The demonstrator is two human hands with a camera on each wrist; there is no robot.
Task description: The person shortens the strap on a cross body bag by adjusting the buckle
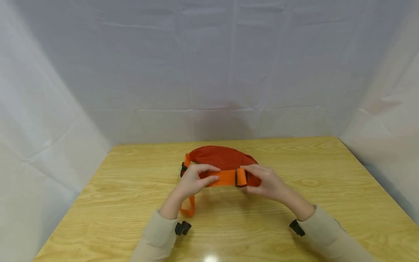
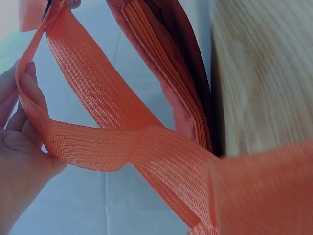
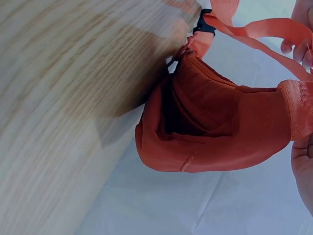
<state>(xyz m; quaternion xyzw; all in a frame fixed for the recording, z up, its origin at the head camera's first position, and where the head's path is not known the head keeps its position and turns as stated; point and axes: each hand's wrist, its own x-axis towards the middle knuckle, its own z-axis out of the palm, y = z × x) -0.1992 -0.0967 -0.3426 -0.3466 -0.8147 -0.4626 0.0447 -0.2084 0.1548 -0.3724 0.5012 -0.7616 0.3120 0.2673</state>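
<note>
A red waist pack [image 1: 222,156] with an orange webbing strap [image 1: 225,178] is on the table in the head view. My left hand [image 1: 193,180] pinches the strap between thumb and fingers. In the left wrist view, the webbing [image 2: 93,147] curves across that hand [image 2: 22,142] in a loop. At the strap's right part, my right hand [image 1: 268,182] grips beside a black slider [image 1: 236,178] with webbing looped over it. A black side-release buckle [image 3: 204,22] joins the strap near the pack's zipped end. The pack's pocket [image 3: 181,115] gapes in the right wrist view.
The light wooden table [image 1: 124,196] has white sheeting [image 1: 209,80] behind it and at both sides. A loose strap loop [image 1: 188,209] hangs below the left hand. Black wrist mounts [image 1: 182,228] show near both beige sleeves [image 1: 157,233].
</note>
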